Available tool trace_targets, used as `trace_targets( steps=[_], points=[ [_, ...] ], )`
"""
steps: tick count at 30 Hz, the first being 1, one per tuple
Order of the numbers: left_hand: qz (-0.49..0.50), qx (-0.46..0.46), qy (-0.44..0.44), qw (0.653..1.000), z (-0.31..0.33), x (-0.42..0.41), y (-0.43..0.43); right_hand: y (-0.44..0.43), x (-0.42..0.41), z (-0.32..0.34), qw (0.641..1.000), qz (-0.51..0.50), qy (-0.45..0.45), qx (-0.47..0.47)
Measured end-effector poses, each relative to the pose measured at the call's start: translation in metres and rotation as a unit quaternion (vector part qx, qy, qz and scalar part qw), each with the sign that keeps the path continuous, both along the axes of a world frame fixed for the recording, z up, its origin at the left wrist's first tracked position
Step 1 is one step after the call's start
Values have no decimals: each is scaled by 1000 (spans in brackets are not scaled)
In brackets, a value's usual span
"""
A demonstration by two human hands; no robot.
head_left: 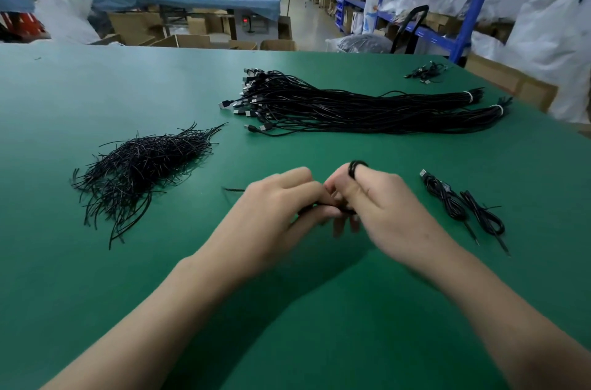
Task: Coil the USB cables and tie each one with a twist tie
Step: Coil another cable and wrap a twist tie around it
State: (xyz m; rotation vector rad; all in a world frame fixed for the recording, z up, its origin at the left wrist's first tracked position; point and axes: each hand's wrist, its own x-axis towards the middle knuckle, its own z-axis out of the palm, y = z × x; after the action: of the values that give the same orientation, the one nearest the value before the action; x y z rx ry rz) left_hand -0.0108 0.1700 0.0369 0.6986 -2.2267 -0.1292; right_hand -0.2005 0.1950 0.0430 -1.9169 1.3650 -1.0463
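My left hand (pixel 281 201) and my right hand (pixel 380 201) meet above the green table (pixel 96 95), both curled round one coiled black USB cable (pixel 357 166). A loop of it shows above my right fingers; most of the coil is hidden between the hands. A thin black twist tie (pixel 232 189) sticks out to the left of my left hand. A pile of loose black twist ties (pixel 140 166) lies to the left. A big bundle of uncoiled black USB cables (pixel 335 105) lies further back. Two coiled, tied cables (pixel 463 207) lie to the right.
A small bunch of cables (pixel 425 71) sits at the table's far right corner. Beyond the table are cardboard boxes (pixel 192 39), blue shelving (pixel 473 6), white sacks (pixel 556 38) and another worktable (pixel 192 1) with people at it.
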Motion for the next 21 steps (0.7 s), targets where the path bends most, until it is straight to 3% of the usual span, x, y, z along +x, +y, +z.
trace_targets(
  steps=[2,7,9,13,16,21],
  points=[
    [-4,7,18,1000,3,4,-2,2,1,-1,998,43,20,45],
    [-25,94,155,983,9,6,-6,6,0,8,965,170,-65,188],
    [-54,166,197,965,11,9,-10,12,1,10,930,236,-109,259],
    [-135,295,281,903,7,0,-8,20,7,15,831,353,-299,310],
    [-116,299,259,911,-2,-10,-4,20,12,19,794,345,-420,271],
    [-42,185,81,978,-17,-19,6,14,16,27,811,199,-531,143]
  ],
)
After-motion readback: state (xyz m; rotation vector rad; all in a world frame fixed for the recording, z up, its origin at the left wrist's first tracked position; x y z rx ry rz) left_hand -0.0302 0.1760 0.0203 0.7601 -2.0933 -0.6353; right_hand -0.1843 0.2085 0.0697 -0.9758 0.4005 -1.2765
